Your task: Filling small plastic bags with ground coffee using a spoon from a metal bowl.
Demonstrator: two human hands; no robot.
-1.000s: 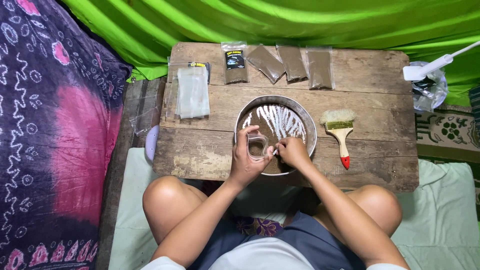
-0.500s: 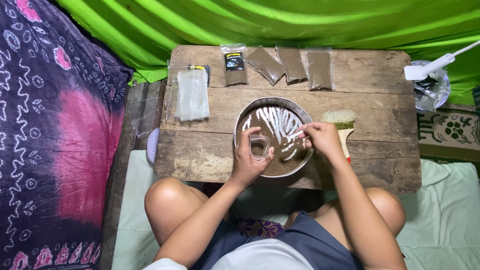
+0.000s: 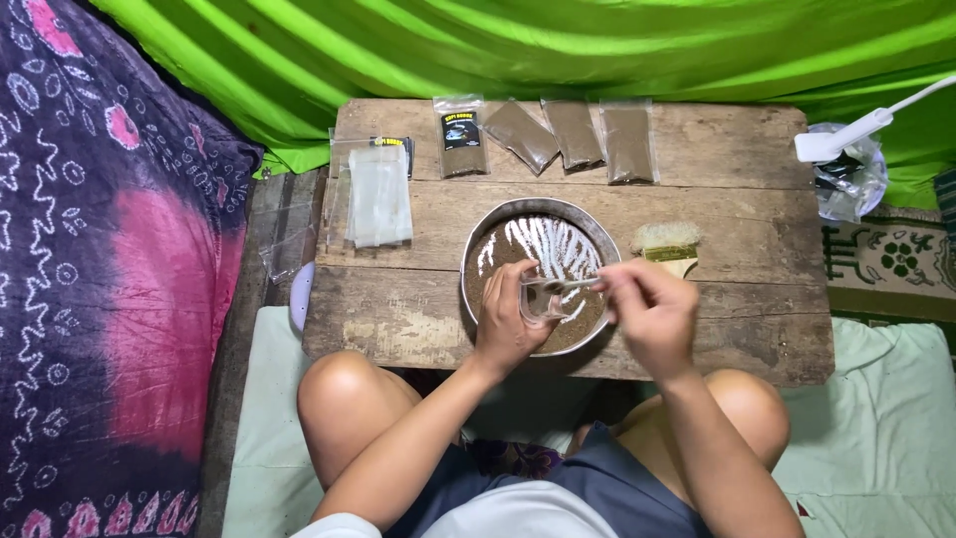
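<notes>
The left hand [image 3: 506, 329] pinches a small clear pouch [image 3: 541, 299] over the metal bowl [image 3: 478, 261] of brown powder. The right hand [image 3: 652, 311] grips a spoon [image 3: 573, 286] at its mouth, hiding most of the brush [image 3: 667, 244]. Filled packets [image 3: 575, 134] line the table's [image 3: 737, 219] far edge.

We see a small clear plastic pouch [image 3: 541, 299], mouth open, held over a round metal pan [image 3: 478, 249] of brown powder streaked with bare silvery lines; a small spoon [image 3: 576, 286] at its mouth.

brush [image 3: 669, 245] handle hidden behind right hand [image 3: 652, 317], small clear bag [image 3: 541, 299] contents too small to tell, white lamp [image 3: 846, 137] cut off at 3 o'clock edge
</notes>
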